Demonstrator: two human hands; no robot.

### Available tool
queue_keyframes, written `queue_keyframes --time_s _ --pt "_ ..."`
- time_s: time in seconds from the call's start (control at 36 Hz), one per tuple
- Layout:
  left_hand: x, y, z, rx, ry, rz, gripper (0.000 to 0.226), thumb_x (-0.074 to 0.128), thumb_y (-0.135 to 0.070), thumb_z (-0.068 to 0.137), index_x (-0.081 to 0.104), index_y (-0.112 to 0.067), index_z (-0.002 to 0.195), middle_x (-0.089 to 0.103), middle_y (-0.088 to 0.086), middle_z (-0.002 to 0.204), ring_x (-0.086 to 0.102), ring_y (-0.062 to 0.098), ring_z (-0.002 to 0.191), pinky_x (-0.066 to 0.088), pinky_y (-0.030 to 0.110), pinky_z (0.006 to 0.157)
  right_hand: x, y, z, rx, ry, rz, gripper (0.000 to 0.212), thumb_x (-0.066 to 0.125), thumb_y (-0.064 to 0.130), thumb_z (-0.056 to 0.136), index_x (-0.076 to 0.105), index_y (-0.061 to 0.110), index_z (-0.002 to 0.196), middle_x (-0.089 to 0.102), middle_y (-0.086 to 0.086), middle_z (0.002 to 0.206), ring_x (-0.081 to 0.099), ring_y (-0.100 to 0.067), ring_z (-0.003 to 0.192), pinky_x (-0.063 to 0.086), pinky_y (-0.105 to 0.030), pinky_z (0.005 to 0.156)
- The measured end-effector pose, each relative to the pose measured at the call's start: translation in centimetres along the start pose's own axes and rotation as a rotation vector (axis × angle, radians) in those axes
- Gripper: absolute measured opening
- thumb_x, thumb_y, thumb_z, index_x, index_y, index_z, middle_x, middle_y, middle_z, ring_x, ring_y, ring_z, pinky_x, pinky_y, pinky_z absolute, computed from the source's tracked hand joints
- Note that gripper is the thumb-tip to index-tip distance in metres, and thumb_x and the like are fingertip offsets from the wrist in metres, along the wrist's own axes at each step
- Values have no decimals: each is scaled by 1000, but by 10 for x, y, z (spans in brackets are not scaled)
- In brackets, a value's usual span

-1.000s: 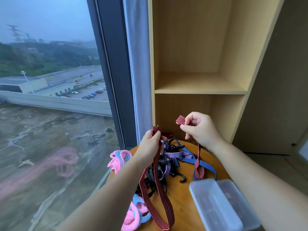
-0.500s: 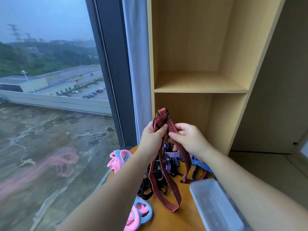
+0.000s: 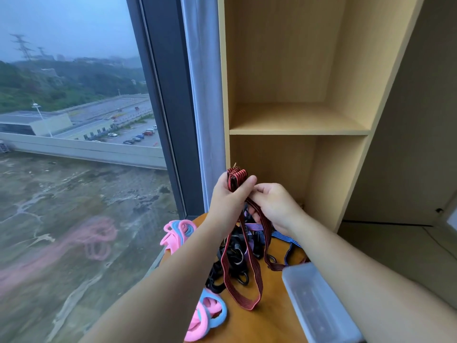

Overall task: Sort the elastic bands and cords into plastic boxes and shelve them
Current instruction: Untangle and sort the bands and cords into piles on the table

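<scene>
Round wooden table by window, left hand gripping top of folded red-black strap, right hand pinching its strands at 3 o'clock, clear plastic box at 5 o'clock

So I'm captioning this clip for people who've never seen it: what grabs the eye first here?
The red striped band held up at centre, its folded top gripped by the left hand and its strands pinched by the right hand, with a loop hanging down over the round table. Next, the pink and blue bands at the table's left edge, and the pale wooden shelf unit behind.
</scene>
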State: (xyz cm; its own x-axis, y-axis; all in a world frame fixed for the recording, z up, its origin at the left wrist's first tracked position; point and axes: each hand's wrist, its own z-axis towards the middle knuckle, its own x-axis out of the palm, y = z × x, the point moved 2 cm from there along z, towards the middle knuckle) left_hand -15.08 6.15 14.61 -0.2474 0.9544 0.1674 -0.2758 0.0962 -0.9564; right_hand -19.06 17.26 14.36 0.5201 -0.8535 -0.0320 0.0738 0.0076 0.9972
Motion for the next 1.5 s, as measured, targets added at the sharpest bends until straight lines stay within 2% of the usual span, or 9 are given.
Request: queue_keyframes --time_s 0.17,0.33,0.5,0.64,0.72,0.92,1.11,1.33,1.5 --pt "-16 -19 15 110 -236 111 9 62 -29 94 57 -24 89 62 -10 71 62 11 73 50 25 68 -14 -8 0 -4 156 -203 12 73 19 85 70 17 96 66 0 63 58 -11 51 47 -19 49" --pt "-44 -51 33 158 -296 43 13 64 -27 93 54 -20 96 66 2 84 69 15 75 58 44 84 -50 -33 -19 69 198 -447 18 70 19 89 68 1 87 57 -2 62 50 -15 61 42 -32 65" --pt "-45 -46 26 132 -205 81 19 71 -26 84 53 -23 87 54 -4 56 54 17 50 47 31 50 -54 -4 -18 -138 -17 -344 15 61 15 95 75 10 99 61 21 54 53 7 51 40 -6 54" --pt "-26 -34 16 71 66 243 28 82 -45 62 65 -31 79 59 -11 60 51 10 52 44 26 52 -35 43 -6 -293 -34 -323 17 59 7 95 67 -5 87 57 16 46 49 5 41 36 -6 45" --pt "-18 -32 11 32 204 215 37 84 -33 69 66 -9 92 62 -9 61 51 9 51 43 24 49 -29 61 2 -333 -60 -296 13 61 9 94 63 0 86 54 12 47 46 3 41 35 -8 45" --pt "-16 -31 12 -54 371 107 21 82 -17 73 63 -24 69 57 0 62 47 13 49 41 24 47 -34 57 7 -349 -32 -408 19 66 29 91 59 15 80 53 11 48 42 0 43 34 -11 46" --pt "-42 -61 21 91 139 78 18 75 -13 77 66 -27 69 61 0 65 51 12 52 45 24 52 -68 20 4 -126 192 -527 19 76 15 83 67 19 100 74 -3 94 70 -14 87 56 -28 84" --pt "-55 -48 17 149 -22 232 21 73 -20 79 57 -29 70 50 -4 60 46 13 56 44 25 54 -94 -31 10 -58 -91 -893 20 51 17 99 64 25 87 65 -11 76 51 -20 61 46 -38 59" --pt "-51 -12 12 76 6 366 29 69 -18 85 58 -37 65 51 -14 55 47 6 51 40 21 53 -90 -24 11 -89 -80 -831 23 51 22 100 71 18 88 71 -13 82 65 -31 74 57 -44 72"
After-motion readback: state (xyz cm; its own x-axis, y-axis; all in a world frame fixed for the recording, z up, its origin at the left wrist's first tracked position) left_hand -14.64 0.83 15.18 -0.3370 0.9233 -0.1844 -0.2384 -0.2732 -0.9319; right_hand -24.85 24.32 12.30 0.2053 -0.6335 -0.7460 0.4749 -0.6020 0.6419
